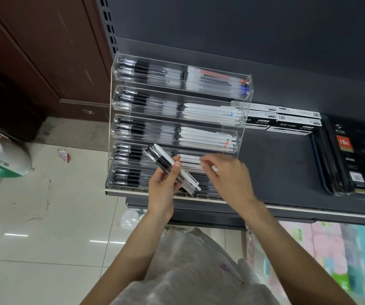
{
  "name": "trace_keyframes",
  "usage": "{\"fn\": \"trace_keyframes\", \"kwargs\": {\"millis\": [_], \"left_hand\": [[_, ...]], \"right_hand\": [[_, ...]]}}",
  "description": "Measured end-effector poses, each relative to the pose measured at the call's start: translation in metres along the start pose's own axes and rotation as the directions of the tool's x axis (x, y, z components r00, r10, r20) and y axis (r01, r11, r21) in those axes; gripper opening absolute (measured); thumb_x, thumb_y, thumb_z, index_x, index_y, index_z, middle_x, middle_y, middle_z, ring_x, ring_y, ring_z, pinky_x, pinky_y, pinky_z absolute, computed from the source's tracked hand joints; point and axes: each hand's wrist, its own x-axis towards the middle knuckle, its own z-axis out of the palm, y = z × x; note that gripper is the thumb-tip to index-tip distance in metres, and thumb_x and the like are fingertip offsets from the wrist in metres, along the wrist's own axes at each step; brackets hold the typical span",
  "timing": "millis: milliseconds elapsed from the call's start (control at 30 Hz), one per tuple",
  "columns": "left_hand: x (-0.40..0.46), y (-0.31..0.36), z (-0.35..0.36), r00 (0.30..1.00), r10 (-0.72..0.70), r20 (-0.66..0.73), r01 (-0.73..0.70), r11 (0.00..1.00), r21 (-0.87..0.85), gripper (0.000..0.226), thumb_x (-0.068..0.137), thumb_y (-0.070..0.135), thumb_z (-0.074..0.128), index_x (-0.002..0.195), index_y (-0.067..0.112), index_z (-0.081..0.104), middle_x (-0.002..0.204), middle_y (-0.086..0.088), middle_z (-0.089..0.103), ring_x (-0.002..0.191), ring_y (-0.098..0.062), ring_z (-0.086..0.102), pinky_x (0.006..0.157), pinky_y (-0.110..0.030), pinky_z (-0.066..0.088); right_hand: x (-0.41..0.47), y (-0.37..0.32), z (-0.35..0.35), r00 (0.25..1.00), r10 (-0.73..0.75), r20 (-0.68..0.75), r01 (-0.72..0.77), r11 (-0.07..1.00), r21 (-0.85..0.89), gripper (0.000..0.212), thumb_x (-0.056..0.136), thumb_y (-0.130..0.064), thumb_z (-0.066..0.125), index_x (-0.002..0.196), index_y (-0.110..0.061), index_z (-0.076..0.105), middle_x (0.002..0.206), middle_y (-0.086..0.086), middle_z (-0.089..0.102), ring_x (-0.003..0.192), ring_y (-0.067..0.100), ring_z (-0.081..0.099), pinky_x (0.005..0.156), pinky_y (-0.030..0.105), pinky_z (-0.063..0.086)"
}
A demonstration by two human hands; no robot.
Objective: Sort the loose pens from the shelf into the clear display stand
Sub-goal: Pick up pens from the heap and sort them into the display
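Boxed pens (284,121) and black notebooks (351,157) lie on the dark shelf (276,164) to the right of the clear display stand (177,119), whose tiered compartments contain black and white pens. Left hand (163,186) grips a bundle of loose pens (172,170), tilted, before the lower tiers. Right hand (225,172) hovers at the fourth tier with fingers curled; whether it pinches anything cannot be told.

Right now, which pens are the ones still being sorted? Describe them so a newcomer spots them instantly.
Find the clear display stand at the left end of the dark shelf. In front of its lower tiers, the left hand grips a bundle of pens. Unlike the pens lying level in the compartments, this bundle slants diagonally, outside the stand.
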Motion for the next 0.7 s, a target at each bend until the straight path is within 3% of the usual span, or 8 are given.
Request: {"fn": "trace_keyframes", "kwargs": {"millis": [67, 133, 333, 400, 500, 567, 700], "left_hand": [[-0.002, -0.001, 0.001, 1.000, 0.009, 0.023, -0.009, 1.000, 0.006, 0.017, 0.091, 0.020, 0.060, 0.106, 0.021, 0.068, 0.092, 0.002, 0.065, 0.081, -0.006, 0.062, 0.069, -0.018, 0.054], [-0.005, -0.003, 0.003, 0.999, 0.020, 0.047, -0.020, 1.000, 0.007, 0.020, 0.091, 0.018, 0.059, 0.109, 0.018, 0.067, 0.088, 0.002, 0.068, 0.081, -0.008, 0.065, 0.070, -0.020, 0.055], [-0.009, -0.006, 0.003, 0.998, 0.039, 0.056, -0.039, 0.999, -0.003, 0.024, 0.091, 0.019, 0.058, 0.110, 0.009, 0.067, 0.083, 0.000, 0.069, 0.081, -0.010, 0.067, 0.071, -0.023, 0.056], [-0.009, -0.006, 0.002, 0.999, 0.045, 0.022, -0.045, 0.999, -0.007, 0.027, 0.091, 0.022, 0.056, 0.110, 0.006, 0.067, 0.073, -0.001, 0.059, 0.071, -0.007, 0.060, 0.071, -0.022, 0.056], [-0.006, -0.003, -0.005, 0.999, 0.050, -0.019, -0.050, 0.999, -0.003, 0.025, 0.094, 0.023, 0.053, 0.106, 0.007, 0.068, 0.069, 0.004, 0.054, 0.063, -0.003, 0.057, 0.070, -0.021, 0.055], [-0.004, -0.001, -0.009, 0.999, 0.043, -0.032, -0.043, 0.999, -0.002, 0.024, 0.095, 0.024, 0.052, 0.102, 0.007, 0.067, 0.069, 0.008, 0.060, 0.061, -0.001, 0.059, 0.069, -0.020, 0.056], [-0.006, 0.001, -0.012, 0.998, 0.057, -0.033, -0.054, 0.995, 0.086, 0.027, 0.095, 0.030, 0.051, 0.105, 0.012, 0.068, 0.068, 0.020, 0.065, 0.063, 0.001, 0.059, 0.076, -0.024, 0.054]], "right_hand": [[-0.009, -0.015, -0.003, 0.985, 0.101, 0.142, -0.140, 0.942, 0.304, 0.013, 0.086, -0.032, 0.066, 0.098, -0.027, 0.068, 0.088, -0.014, 0.071, 0.082, 0.001, 0.065, 0.074, 0.021, 0.052], [-0.014, -0.019, -0.002, 0.958, 0.151, 0.242, -0.248, 0.862, 0.443, 0.015, 0.082, -0.028, 0.072, 0.096, -0.027, 0.068, 0.085, -0.015, 0.070, 0.080, -0.003, 0.065, 0.078, 0.018, 0.052], [-0.014, -0.010, -0.005, 0.949, 0.148, 0.278, -0.281, 0.796, 0.537, 0.022, 0.078, -0.011, 0.074, 0.087, -0.031, 0.071, 0.078, -0.017, 0.069, 0.074, 0.000, 0.066, 0.071, 0.015, 0.052], [-0.009, 0.003, -0.011, 0.964, 0.191, 0.183, -0.252, 0.872, 0.419, 0.021, 0.078, -0.013, 0.075, 0.086, -0.032, 0.072, 0.078, -0.017, 0.070, 0.069, 0.000, 0.065, 0.067, 0.016, 0.051], [0.001, 0.025, -0.012, 0.997, 0.078, -0.005, -0.078, 0.997, -0.008, 0.013, 0.079, -0.014, 0.074, 0.088, -0.024, 0.073, 0.084, -0.009, 0.072, 0.072, 0.009, 0.067, 0.066, 0.026, 0.053], [0.009, 0.031, -0.007, 0.998, 0.030, 0.055, -0.025, 0.995, -0.101, 0.011, 0.082, -0.013, 0.071, 0.090, -0.021, 0.072, 0.091, -0.007, 0.072, 0.081, 0.015, 0.068, 0.069, 0.028, 0.051], [0.022, 0.035, 0.006, 0.985, 0.045, 0.169, -0.025, 0.993, -0.115, 0.013, 0.087, -0.011, 0.064, 0.093, -0.020, 0.071, 0.099, -0.006, 0.071, 0.091, 0.016, 0.065, 0.076, 0.028, 0.047]]}}
